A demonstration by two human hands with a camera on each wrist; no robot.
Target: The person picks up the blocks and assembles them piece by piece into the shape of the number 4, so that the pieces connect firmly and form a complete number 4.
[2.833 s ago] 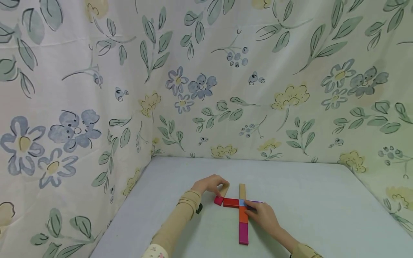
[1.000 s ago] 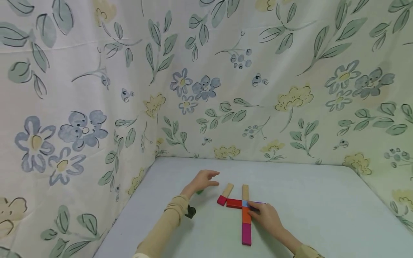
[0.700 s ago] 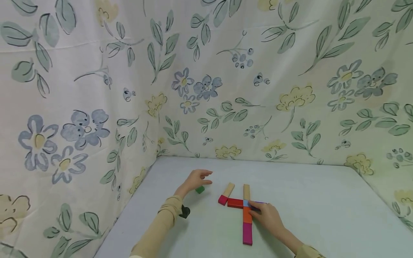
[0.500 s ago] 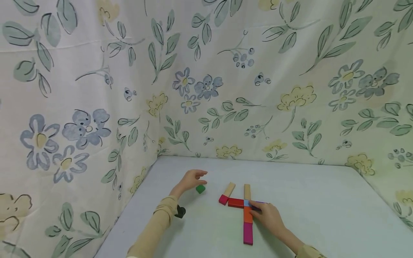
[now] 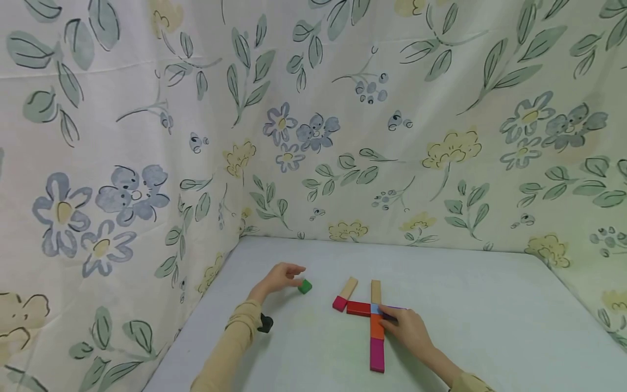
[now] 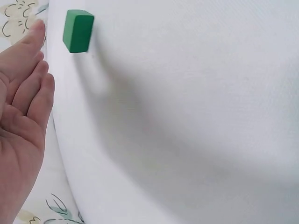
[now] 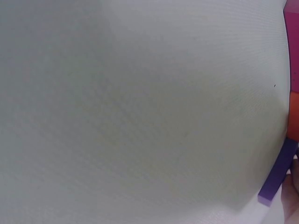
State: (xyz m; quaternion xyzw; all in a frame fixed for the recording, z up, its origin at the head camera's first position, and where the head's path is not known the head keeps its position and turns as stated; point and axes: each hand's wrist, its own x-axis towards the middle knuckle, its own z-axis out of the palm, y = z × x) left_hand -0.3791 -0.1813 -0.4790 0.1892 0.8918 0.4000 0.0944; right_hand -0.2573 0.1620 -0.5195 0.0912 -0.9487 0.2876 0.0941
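Note:
In the head view, my left hand (image 5: 278,277) reaches down beside a small green block (image 5: 305,287), fingers extended and holding nothing. The left wrist view has the green block (image 6: 78,31) just past the fingertips. My right hand (image 5: 407,329) stays at a cross of coloured blocks, index finger and thumb about a purple block (image 7: 279,170) at its right arm. At the cross's centre is a light blue block (image 5: 375,308). Below it lie an orange block (image 5: 376,327) and a magenta block (image 5: 376,355). A red block (image 5: 358,308) extends left; a plain wooden block (image 5: 375,292) points away.
Left of the red block, a crimson cube (image 5: 339,303) meets a slanted plain wooden plank (image 5: 349,287). Everything lies on a white table (image 5: 313,348). A flowered curtain (image 5: 343,188) stands behind it and along the left side.
My left hand has let go of the slanted plank and crimson cube and moved left, then lowered to the green block. My right hand has kept its place at the cross.

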